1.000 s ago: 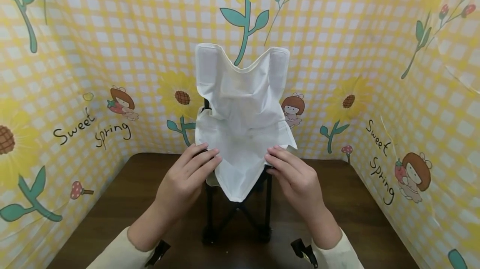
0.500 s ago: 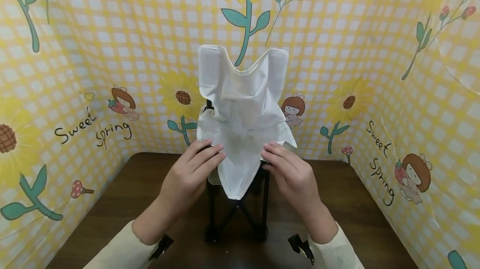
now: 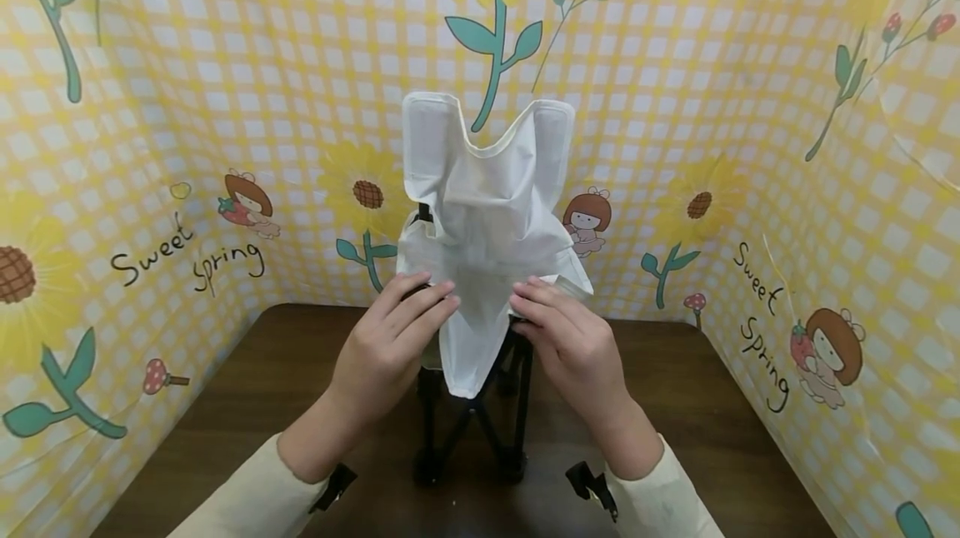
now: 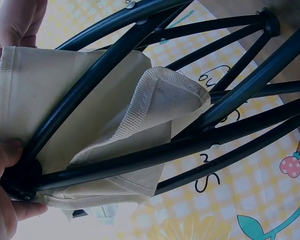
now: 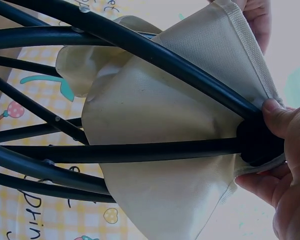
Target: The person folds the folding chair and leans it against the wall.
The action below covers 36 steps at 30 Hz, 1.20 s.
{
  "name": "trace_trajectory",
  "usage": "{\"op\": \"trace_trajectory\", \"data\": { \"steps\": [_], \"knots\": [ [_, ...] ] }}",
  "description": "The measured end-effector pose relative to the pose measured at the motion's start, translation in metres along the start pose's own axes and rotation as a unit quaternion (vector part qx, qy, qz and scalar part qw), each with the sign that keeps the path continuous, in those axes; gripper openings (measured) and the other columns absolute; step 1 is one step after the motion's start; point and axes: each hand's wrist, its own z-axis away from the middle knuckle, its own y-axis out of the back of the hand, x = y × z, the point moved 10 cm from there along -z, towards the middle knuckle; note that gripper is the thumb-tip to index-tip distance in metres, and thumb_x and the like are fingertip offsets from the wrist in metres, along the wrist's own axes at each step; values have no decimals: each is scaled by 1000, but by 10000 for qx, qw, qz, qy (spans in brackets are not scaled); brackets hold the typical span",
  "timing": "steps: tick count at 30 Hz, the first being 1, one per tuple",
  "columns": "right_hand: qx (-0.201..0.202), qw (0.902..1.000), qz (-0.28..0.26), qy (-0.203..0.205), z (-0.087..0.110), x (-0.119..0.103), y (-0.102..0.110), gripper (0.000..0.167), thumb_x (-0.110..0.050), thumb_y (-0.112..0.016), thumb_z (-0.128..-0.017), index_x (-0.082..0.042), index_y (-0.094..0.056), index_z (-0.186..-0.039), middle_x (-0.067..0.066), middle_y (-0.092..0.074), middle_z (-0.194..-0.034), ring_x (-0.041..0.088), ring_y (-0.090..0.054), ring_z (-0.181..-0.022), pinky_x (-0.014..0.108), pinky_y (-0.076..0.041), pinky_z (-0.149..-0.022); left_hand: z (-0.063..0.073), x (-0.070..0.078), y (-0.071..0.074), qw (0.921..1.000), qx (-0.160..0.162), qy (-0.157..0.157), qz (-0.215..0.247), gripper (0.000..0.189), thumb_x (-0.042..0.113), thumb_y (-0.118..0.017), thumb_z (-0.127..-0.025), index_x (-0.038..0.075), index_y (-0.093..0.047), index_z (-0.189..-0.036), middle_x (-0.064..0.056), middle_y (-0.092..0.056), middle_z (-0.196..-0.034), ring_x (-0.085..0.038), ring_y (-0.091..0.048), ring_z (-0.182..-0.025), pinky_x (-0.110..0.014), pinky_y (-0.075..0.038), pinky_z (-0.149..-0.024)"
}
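A small folding chair stands in front of me, with a white cloth seat (image 3: 489, 226) and a black crossed-leg frame (image 3: 472, 415). My left hand (image 3: 384, 351) grips its near left corner, thumb and fingers around the black corner joint (image 4: 22, 179) in the left wrist view. At the near right corner my right hand (image 3: 573, 346) holds the matching joint (image 5: 259, 142) the same way. Between the hands the cloth sags and its front point hangs down. Two cloth flaps rise at the back. Fingertips under the cloth edges are partly hidden.
The chair's feet rest on a dark brown wooden table (image 3: 247, 405). Yellow checked cloth walls (image 3: 300, 88) printed with flowers enclose the back and both sides. A black clip (image 3: 590, 490) sits by the right cuff, and another (image 3: 334, 486) by the left.
Both hands have come closer together, the right moving left and the left slightly right. Between them the chair frame has narrowed, its near legs drawing inward and the cloth bunching more.
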Motion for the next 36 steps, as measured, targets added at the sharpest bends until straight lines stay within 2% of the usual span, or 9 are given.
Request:
{"op": "trace_trajectory", "data": {
  "steps": [6, 19, 29, 36],
  "knots": [
    [-55, 10000, 31, -3, -3, 1, -4, 23, -13, -72, -96, -1, -74, -115, 14, -75, -117, 33, -72, -110, 35, -54, -102, -2, -1, -4, 9999, -125, 68, 28, 30, -11, -51, -101, -1, -73, -118, -16, -74, -119, -38, -67, -112, -47, -56, -97],
    [22, 10000, -16, -32, -7, 3, -7, 22, -12, -72, -95, -1, -74, -114, 15, -75, -117, 34, -72, -110, 37, -55, -101, -8, 2, -11, 10000, 27, 33, 8, 27, -7, -52, -102, -1, -74, -116, -16, -74, -117, -39, -68, -110, -49, -56, -96],
    [66, 10000, 53, 12, -10, 3, -13, 22, -10, -75, -93, 0, -74, -113, 15, -75, -117, 35, -72, -110, 39, -55, -101, -11, 1, -16, 10000, -8, 47, -40, 28, -11, -57, -97, -1, -74, -117, -16, -75, -117, -39, -68, -109, -48, -56, -96],
    [79, 9999, 149, -25, -10, 3, -17, 24, -9, -76, -92, -1, -74, -114, 15, -75, -118, 32, -71, -112, 38, -55, -101, -11, 1, -20, 9999, -14, 59, -97, 35, -16, -55, -93, 0, -74, -118, -15, -74, -119, -39, -68, -109, -47, -56, -97]
  ]
}}
